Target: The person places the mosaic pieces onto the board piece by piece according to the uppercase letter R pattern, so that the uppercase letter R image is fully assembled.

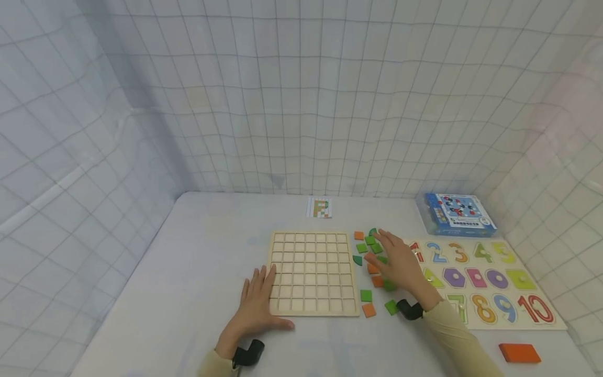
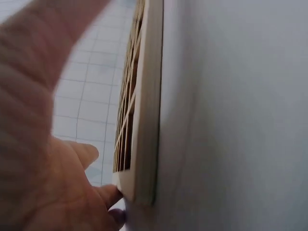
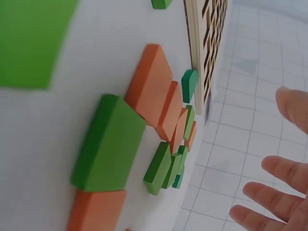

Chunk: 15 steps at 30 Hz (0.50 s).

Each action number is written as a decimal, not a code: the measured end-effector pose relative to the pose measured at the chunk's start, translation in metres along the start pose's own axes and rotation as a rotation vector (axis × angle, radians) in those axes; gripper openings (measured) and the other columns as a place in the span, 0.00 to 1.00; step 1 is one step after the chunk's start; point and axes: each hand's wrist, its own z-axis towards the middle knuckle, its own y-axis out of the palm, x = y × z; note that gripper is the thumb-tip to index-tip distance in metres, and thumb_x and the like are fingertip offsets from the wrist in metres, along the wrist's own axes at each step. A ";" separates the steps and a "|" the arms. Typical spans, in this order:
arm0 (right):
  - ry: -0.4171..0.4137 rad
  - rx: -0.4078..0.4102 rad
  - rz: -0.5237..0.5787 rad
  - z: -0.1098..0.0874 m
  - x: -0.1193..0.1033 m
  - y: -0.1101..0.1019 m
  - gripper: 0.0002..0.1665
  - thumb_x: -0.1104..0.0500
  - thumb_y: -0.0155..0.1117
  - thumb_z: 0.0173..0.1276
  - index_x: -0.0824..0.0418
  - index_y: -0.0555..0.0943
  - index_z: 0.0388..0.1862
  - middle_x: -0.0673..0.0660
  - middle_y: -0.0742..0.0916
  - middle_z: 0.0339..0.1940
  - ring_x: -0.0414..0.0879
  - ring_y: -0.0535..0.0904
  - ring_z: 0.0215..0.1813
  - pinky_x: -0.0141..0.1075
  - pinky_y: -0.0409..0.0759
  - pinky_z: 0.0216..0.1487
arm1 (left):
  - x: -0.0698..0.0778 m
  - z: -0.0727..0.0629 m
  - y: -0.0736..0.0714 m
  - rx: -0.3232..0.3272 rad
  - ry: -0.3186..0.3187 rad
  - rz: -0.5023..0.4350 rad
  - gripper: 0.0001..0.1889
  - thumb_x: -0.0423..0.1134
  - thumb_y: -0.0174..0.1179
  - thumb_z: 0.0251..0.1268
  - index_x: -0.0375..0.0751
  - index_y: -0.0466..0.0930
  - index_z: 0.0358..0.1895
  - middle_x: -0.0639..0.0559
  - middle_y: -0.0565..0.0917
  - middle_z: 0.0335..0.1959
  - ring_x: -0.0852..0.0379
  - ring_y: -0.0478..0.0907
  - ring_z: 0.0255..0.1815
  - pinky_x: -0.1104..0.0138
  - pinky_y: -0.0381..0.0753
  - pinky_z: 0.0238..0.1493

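Note:
A square wooden grid board (image 1: 310,267) lies in the middle of the table, its cells bare. My left hand (image 1: 256,301) is at the board's left edge with fingers spread; in the left wrist view its fingertips meet the corner of the board (image 2: 148,106). Loose orange and green square tiles (image 1: 366,296) lie scattered along the board's right side, with a dark green quarter-round tile (image 1: 357,259) among them. Over these tiles hovers my right hand (image 1: 400,264), fingers extended and holding nothing. The right wrist view shows its fingers raised above the orange tiles (image 3: 151,86) and green tiles (image 3: 110,144).
A small pattern card (image 1: 319,207) lies behind the board. To the right is a number and shape puzzle board (image 1: 511,262), partly behind my right forearm. Beyond it sits a blue box (image 1: 459,214), and an orange block (image 1: 520,353) lies at the near right.

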 end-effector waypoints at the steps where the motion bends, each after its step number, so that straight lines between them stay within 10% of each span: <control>1: 0.001 0.016 0.007 0.003 0.001 0.000 0.36 0.50 0.68 0.62 0.68 0.72 0.63 0.69 0.73 0.63 0.65 0.69 0.62 0.60 0.70 0.56 | 0.000 0.000 0.001 0.007 0.009 -0.005 0.72 0.66 0.75 0.27 0.38 0.41 0.76 0.32 0.45 0.74 0.35 0.34 0.74 0.43 0.31 0.68; 15: 0.103 -0.085 -0.012 0.057 0.015 0.010 0.29 0.49 0.69 0.61 0.67 0.79 0.55 0.66 0.80 0.53 0.63 0.73 0.53 0.55 0.75 0.49 | -0.007 0.003 0.013 0.191 0.082 0.002 0.69 0.63 0.76 0.27 0.31 0.49 0.73 0.32 0.53 0.72 0.36 0.44 0.73 0.47 0.41 0.69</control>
